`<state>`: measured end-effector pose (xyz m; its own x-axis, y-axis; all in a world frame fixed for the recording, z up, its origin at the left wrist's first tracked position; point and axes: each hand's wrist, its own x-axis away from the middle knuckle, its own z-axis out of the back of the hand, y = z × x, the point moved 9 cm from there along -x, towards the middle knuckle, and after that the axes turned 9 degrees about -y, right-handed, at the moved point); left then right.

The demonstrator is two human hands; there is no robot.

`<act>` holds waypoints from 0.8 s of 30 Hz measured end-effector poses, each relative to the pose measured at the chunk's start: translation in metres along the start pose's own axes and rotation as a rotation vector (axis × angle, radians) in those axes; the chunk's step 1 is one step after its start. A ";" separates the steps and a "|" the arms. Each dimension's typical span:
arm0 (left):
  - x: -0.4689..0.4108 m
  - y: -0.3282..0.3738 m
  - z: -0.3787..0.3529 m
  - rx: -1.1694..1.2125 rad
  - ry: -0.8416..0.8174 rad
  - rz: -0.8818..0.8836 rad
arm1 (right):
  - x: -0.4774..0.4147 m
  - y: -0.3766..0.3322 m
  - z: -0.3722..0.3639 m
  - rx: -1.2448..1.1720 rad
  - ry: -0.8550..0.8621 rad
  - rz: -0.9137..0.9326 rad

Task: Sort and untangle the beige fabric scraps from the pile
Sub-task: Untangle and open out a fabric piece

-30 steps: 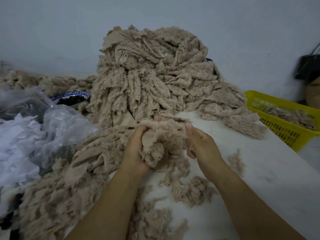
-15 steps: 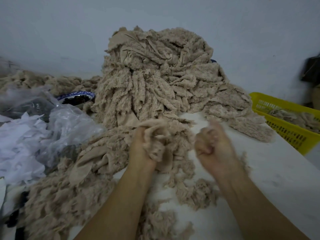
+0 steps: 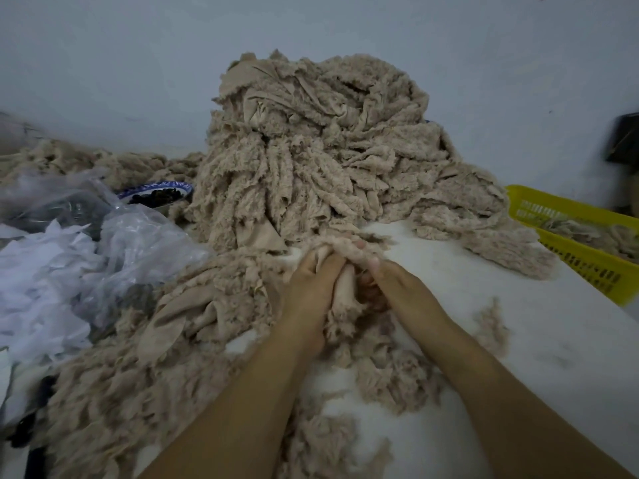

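A tall pile of beige fluffy fabric scraps (image 3: 311, 150) rises at the back of the white table (image 3: 536, 357). In front of it my left hand (image 3: 313, 292) and my right hand (image 3: 401, 288) sit close together, both gripping one bunched beige scrap (image 3: 344, 288) between them. The scrap's fuzzy edge runs over my fingertips, which are partly hidden in the cloth. Loose beige scraps (image 3: 390, 375) lie under my wrists, and a lower heap of beige scraps (image 3: 138, 357) spreads to the left.
A yellow plastic basket (image 3: 581, 257) with some beige scraps stands at the right table edge. Clear plastic bags with white scraps (image 3: 69, 264) lie at the left. A blue-rimmed bowl (image 3: 155, 193) with dark contents sits behind them. A grey wall is behind.
My right hand, apart from the bunch half a second ago, has moved left and closed on the scrap beside my left hand. Both hands have shifted slightly forward toward the pile.
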<state>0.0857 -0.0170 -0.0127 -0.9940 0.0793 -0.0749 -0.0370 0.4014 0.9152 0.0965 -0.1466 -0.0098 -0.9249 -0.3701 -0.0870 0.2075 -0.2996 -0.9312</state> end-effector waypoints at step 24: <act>-0.004 0.013 0.032 0.244 0.223 -0.133 | 0.003 -0.013 0.009 -0.107 0.064 0.086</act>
<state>0.0926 0.0173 -0.0134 -0.9811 -0.1787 -0.0744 -0.1690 0.6033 0.7794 0.0939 -0.1521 0.0054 -0.9243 -0.3325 -0.1877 0.2552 -0.1722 -0.9514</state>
